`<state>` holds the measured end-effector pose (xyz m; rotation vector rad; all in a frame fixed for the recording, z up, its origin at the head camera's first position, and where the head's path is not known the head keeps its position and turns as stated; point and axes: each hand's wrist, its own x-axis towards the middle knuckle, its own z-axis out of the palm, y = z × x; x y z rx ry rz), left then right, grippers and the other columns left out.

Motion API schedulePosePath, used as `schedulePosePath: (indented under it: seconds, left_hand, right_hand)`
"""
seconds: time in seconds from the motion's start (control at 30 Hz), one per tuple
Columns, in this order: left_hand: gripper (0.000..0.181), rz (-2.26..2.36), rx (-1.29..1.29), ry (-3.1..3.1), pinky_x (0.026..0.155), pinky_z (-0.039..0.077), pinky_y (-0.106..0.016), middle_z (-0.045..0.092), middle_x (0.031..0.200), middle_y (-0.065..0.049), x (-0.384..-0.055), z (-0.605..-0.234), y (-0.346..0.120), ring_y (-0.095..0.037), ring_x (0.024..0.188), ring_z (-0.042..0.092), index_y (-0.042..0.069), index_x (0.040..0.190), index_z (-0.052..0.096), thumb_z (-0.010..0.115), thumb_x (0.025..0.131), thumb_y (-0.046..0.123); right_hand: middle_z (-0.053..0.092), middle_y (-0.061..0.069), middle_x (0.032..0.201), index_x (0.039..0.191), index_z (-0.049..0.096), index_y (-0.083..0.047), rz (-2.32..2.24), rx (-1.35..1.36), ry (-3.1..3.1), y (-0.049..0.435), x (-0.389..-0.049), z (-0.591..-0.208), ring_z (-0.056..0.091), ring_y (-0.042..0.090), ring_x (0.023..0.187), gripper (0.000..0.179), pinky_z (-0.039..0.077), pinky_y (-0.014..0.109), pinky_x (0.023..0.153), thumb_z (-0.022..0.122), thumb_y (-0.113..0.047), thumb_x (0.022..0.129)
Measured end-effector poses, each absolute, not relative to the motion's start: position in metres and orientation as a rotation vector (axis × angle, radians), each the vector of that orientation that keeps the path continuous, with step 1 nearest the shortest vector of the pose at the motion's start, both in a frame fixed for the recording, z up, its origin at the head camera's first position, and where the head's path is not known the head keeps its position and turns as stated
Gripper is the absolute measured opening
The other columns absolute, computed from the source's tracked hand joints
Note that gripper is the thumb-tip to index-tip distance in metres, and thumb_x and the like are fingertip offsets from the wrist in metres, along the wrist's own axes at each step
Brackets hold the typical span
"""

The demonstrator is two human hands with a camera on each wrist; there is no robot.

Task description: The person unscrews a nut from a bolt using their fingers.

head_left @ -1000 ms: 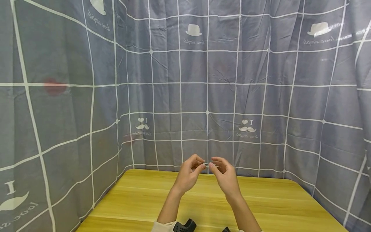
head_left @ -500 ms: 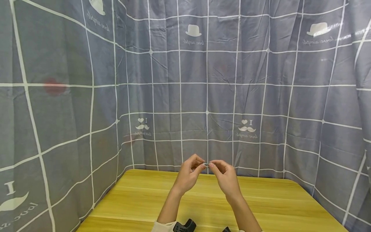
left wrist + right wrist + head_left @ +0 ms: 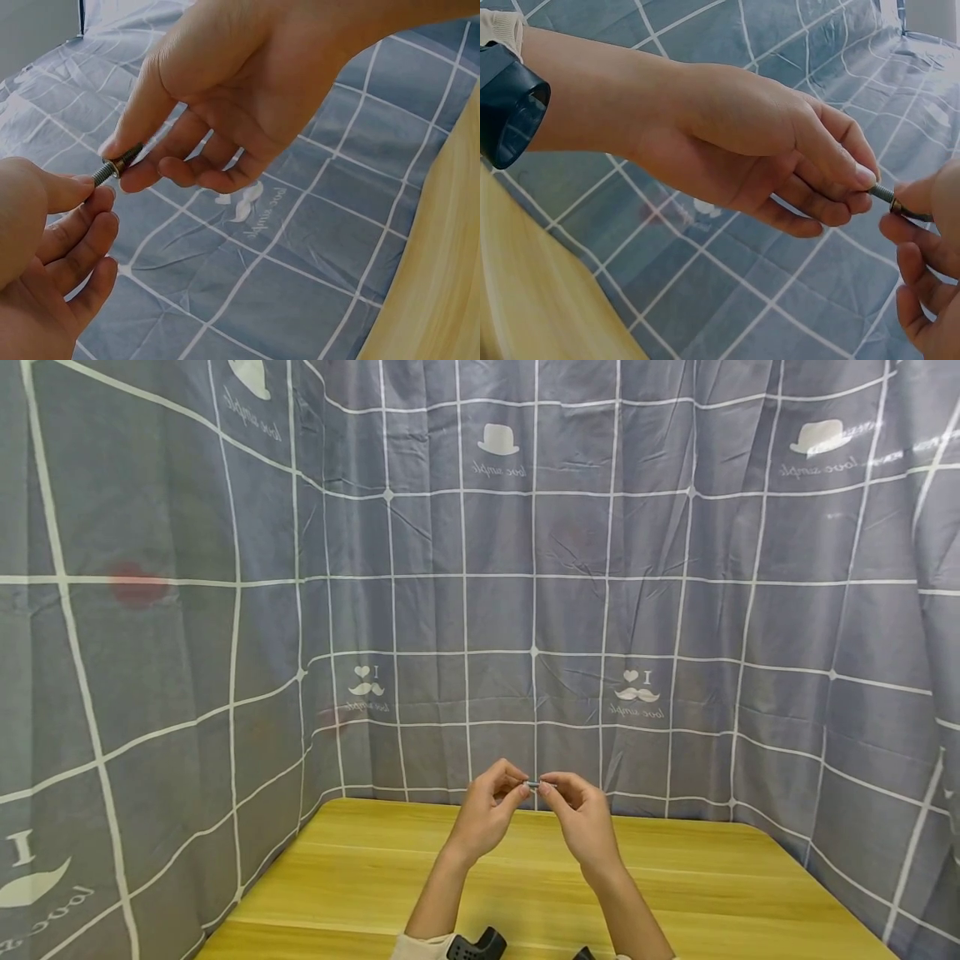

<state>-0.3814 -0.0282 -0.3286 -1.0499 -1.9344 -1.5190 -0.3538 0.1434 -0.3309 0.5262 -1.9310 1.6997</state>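
I see the left hand (image 3: pixel 483 814) and right hand (image 3: pixel 587 822) angled inward at lower centre of my head view, each pinching one end of a threaded bolt (image 3: pixel 118 162) held between them

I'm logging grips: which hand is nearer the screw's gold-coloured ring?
Right. The right hand pinches the screw close beside the ring; the left hand pinches it farther along, with threads showing between.

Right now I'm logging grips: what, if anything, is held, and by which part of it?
A small metal bolt: the left hand pinches its threaded end, the right hand its dark, collared end.
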Motion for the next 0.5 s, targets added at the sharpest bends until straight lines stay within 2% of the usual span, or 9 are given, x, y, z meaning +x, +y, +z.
schedulePosePath:
  seconds: [0.1, 0.23, 0.4, 0.5]
  left_hand:
    - [0.006, -1.527, -1.048, -1.938, 0.081, 0.053, -0.035, 0.072, 0.099, -0.009, -0.3817, -0.3283, -0.0289, -0.022, 0.093, 0.070, 0.004, 0.107, 0.063, 0.061, 0.105, 0.009]
    - [0.006, -1.543, -1.045, -1.941, 0.084, 0.053, -0.038, 0.072, 0.101, -0.015, -0.3820, -0.3286, -0.0294, -0.023, 0.096, 0.071, 0.003, 0.108, 0.063, 0.062, 0.105, 0.009]
    - [0.008, -1.544, -1.040, -1.939, 0.084, 0.053, -0.039, 0.073, 0.100, -0.005, -0.3820, -0.3295, -0.0290, -0.023, 0.096, 0.071, 0.002, 0.109, 0.063, 0.062, 0.105, 0.009]
    - [0.008, -1.549, -1.038, -1.930, 0.084, 0.054, -0.039, 0.073, 0.099, -0.003, -0.3819, -0.3296, -0.0281, -0.022, 0.095, 0.071, 0.002, 0.108, 0.063, 0.062, 0.105, 0.008]
  right_hand:
    - [0.070, 0.017, 0.115, 0.121, 0.070, -0.001, 1.710, 0.541, -1.909, 0.1427, -0.3546, -0.3312, 0.063, 0.034, 0.101, 0.021, 0.051, 0.034, 0.088, 0.068, -0.007, 0.101]
    - [0.069, 0.015, 0.120, 0.125, 0.068, -0.002, 1.707, 0.528, -1.920, 0.1430, -0.3551, -0.3313, 0.063, 0.028, 0.103, 0.026, 0.050, 0.037, 0.091, 0.069, -0.013, 0.102]
    - [0.072, 0.014, 0.112, 0.117, 0.072, -0.001, 1.689, 0.524, -1.947, 0.1434, -0.3549, -0.3315, 0.064, 0.028, 0.104, 0.019, 0.048, 0.041, 0.091, 0.067, -0.014, 0.103]
    - [0.071, 0.015, 0.113, 0.120, 0.070, -0.002, 1.694, 0.534, -1.936, 0.1432, -0.3543, -0.3310, 0.064, 0.028, 0.102, 0.020, 0.049, 0.041, 0.090, 0.069, -0.010, 0.101]
